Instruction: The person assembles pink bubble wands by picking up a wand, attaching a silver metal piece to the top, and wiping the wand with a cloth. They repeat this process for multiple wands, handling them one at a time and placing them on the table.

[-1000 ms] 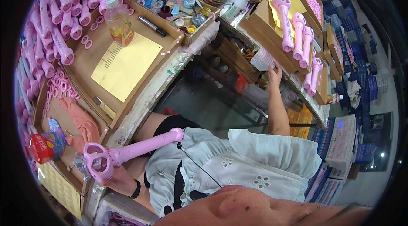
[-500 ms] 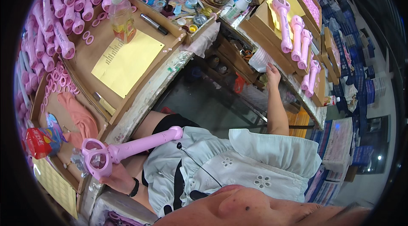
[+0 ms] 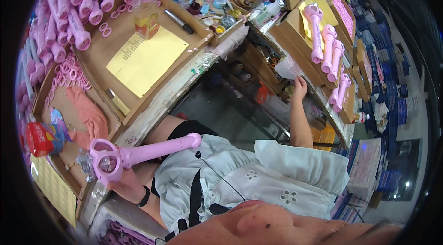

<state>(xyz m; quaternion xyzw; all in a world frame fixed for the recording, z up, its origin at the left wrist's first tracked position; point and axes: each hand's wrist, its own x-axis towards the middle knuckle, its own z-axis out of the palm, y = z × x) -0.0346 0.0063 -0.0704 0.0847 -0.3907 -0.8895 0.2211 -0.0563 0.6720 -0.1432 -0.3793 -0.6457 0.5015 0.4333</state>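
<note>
My left hand (image 3: 127,185), with a dark band on its wrist, grips a pink toy wand (image 3: 159,148) near its openwork head. The wand lies nearly level across my lap, its shaft end pointing right. A clear, silvery piece shows at the left side of its head. My right hand (image 3: 300,87) reaches out at the right, fingers closed at the lower edge of a white textured sheet (image 3: 288,67) by the bench edge. Above that hand, several finished-looking pink wands (image 3: 329,47) rest on a cardboard box (image 3: 295,37).
Pink wand handles (image 3: 62,10) are heaped at the far left, beside loose pink rings (image 3: 71,72). A cardboard tray (image 3: 104,56) holds a bottle (image 3: 146,12), a marker (image 3: 179,21) and a yellow sheet (image 3: 147,63). A coral cloth (image 3: 87,111) and a red packet (image 3: 41,139) lie nearer.
The view has shifted slightly, so the bench things appear farther right. My left hand still holds the wand, and my right hand stays at the white sheet.
</note>
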